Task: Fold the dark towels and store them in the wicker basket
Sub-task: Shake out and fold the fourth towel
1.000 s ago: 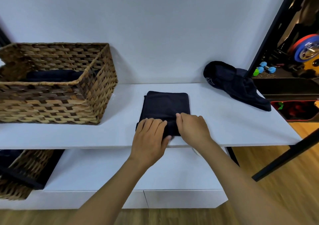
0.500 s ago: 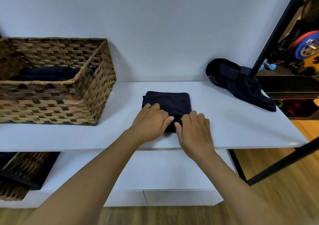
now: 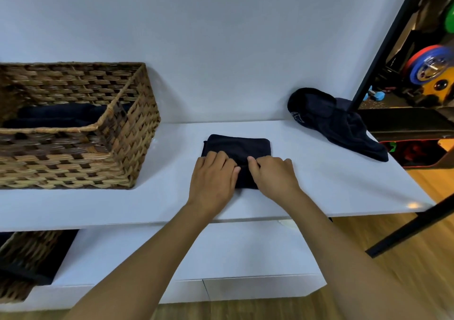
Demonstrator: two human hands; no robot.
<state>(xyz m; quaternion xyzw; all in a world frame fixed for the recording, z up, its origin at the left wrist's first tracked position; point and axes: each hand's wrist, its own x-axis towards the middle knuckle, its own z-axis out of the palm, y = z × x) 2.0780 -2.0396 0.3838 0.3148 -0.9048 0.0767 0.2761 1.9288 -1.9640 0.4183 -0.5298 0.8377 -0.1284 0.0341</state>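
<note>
Both hands have slid back toward the near half of the folded towel (image 3: pixel 242 147) since half a second ago, when the left lay farther up on it, and the fingers that were flat then now curl.

Farthest left, the wicker basket (image 3: pixel 73 157) runs off the frame edge, so its full width cannot be seen; dark towels (image 3: pixel 56 117) lie inside it, half hidden behind the front wall, and how many there are is hard to make out. Below the table (image 3: pixel 331 192), a second basket (image 3: pixel 27 253) on the lower shelf (image 3: pixel 233 248) is cut off and blurred.

On the table's middle, the left hand (image 3: pixel 212 181) rests over the folded towel's near left corner, its fingers bent down onto the cloth; whether it pinches the fabric cannot be told. Just beside it, nearly touching, the right hand (image 3: pixel 274 176) covers the near right corner with its fingers curled and thumb tucked at a fold, seeming to grip the cloth. The towel's near edge is hidden under both.

Well to the right, an unfolded dark towel (image 3: pixel 341 123) lies heaped against the wall.
</note>
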